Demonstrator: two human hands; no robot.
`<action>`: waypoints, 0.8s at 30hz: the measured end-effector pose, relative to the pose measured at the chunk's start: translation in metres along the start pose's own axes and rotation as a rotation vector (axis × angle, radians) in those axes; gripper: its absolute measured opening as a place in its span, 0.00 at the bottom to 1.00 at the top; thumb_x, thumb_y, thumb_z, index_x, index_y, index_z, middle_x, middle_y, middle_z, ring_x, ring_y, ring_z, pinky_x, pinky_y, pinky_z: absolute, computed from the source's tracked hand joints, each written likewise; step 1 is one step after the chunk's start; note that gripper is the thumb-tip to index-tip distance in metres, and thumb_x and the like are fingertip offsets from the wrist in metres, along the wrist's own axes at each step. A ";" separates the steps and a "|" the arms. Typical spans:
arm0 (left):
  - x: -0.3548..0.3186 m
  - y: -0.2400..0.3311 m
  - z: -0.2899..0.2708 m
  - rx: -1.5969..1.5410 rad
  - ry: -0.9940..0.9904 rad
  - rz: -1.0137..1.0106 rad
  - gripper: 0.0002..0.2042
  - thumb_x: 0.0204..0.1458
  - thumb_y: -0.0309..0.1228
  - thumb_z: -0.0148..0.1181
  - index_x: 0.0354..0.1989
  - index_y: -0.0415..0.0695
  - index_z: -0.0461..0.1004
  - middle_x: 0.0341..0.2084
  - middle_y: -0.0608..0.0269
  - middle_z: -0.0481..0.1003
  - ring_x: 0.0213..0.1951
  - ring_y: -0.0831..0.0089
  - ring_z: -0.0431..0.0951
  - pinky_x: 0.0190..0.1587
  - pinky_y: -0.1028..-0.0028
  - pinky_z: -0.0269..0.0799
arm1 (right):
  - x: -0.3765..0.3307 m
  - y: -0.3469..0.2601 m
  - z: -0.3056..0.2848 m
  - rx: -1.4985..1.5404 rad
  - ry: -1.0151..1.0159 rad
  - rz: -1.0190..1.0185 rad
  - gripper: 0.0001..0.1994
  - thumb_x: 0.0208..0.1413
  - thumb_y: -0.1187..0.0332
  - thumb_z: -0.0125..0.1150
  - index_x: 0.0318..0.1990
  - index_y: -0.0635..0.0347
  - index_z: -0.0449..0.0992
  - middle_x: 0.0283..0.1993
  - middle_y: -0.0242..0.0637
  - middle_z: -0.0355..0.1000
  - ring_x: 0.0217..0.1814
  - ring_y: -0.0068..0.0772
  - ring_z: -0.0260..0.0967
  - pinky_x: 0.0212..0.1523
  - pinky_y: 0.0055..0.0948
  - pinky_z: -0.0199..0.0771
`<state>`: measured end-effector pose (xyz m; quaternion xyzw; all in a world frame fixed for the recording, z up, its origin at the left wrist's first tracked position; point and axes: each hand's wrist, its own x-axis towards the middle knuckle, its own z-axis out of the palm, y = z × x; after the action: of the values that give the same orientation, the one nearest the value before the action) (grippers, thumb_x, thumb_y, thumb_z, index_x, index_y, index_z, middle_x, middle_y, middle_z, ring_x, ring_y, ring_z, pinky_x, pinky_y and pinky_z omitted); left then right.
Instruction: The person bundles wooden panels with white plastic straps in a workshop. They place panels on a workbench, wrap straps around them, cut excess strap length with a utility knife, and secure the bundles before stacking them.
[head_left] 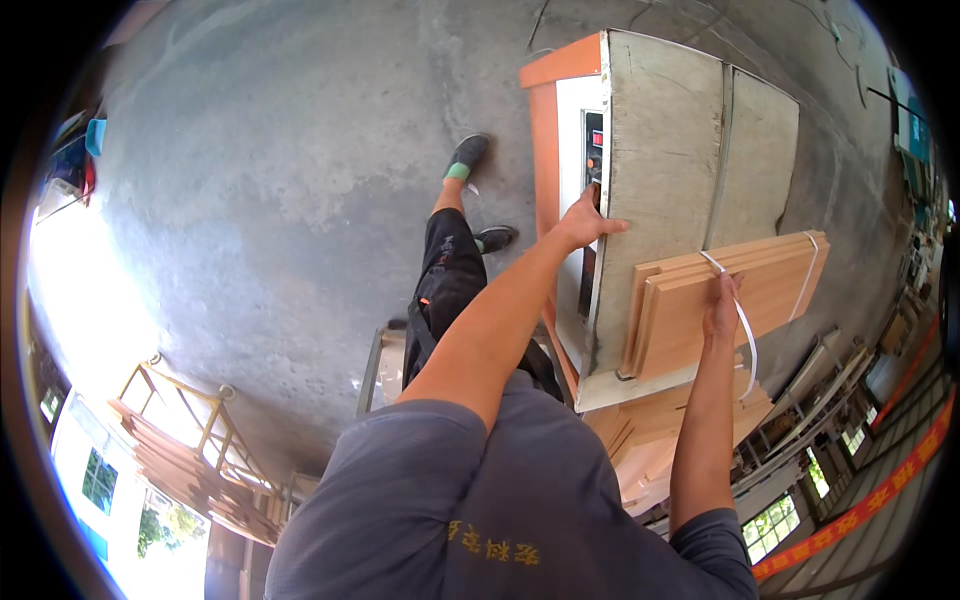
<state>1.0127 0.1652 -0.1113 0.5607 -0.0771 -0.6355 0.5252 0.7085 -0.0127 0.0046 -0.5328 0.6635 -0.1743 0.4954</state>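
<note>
My left hand (588, 222) is at the dark control panel (593, 150) on the white and orange side of a box-shaped machine (665, 140). Its fingers reach onto the panel, partly hidden by the edge, and the thumb sticks out apart over the machine's worn, pale top. On the near end of that top lies a bundle of flat wooden boards (690, 320), bound with white straps. My right hand (722, 308) is closed around one white strap (745, 335) at the bundle, and the strap's loose end hangs down past the wrist.
More wooden boards (655, 430) are stacked beside the machine, close to my body. At the lower left, a yellow-framed cart (205, 420) stands by a pile of brown boards (185, 465). Long strips (820, 390) lean at the right. Cables (845, 50) run over the concrete floor (300, 150).
</note>
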 end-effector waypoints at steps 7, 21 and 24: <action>0.008 -0.011 0.000 -0.016 -0.021 0.067 0.50 0.36 0.39 0.78 0.64 0.27 0.53 0.57 0.45 0.70 0.58 0.60 0.70 0.62 0.69 0.64 | 0.019 0.027 -0.022 0.261 0.031 0.022 0.14 0.65 0.58 0.53 0.45 0.58 0.79 0.73 0.46 0.53 0.77 0.32 0.42 0.75 0.32 0.32; 0.001 -0.010 0.011 -0.027 0.076 0.088 0.55 0.37 0.36 0.78 0.68 0.27 0.44 0.60 0.43 0.65 0.60 0.60 0.68 0.62 0.68 0.65 | -0.028 -0.009 0.006 0.587 0.094 -0.061 0.13 0.64 0.68 0.54 0.52 0.62 0.73 0.61 0.42 0.70 0.70 0.33 0.57 0.70 0.33 0.53; 0.000 -0.015 0.015 -0.047 0.116 0.121 0.56 0.39 0.35 0.77 0.69 0.27 0.41 0.60 0.42 0.65 0.59 0.60 0.69 0.61 0.67 0.66 | -0.029 0.005 0.001 0.491 0.128 -0.111 0.17 0.62 0.73 0.54 0.58 0.65 0.69 0.62 0.42 0.68 0.70 0.33 0.57 0.70 0.34 0.54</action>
<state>0.9918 0.1643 -0.1158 0.5785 -0.0655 -0.5706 0.5791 0.7051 0.0149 0.0144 -0.4202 0.6011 -0.3902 0.5567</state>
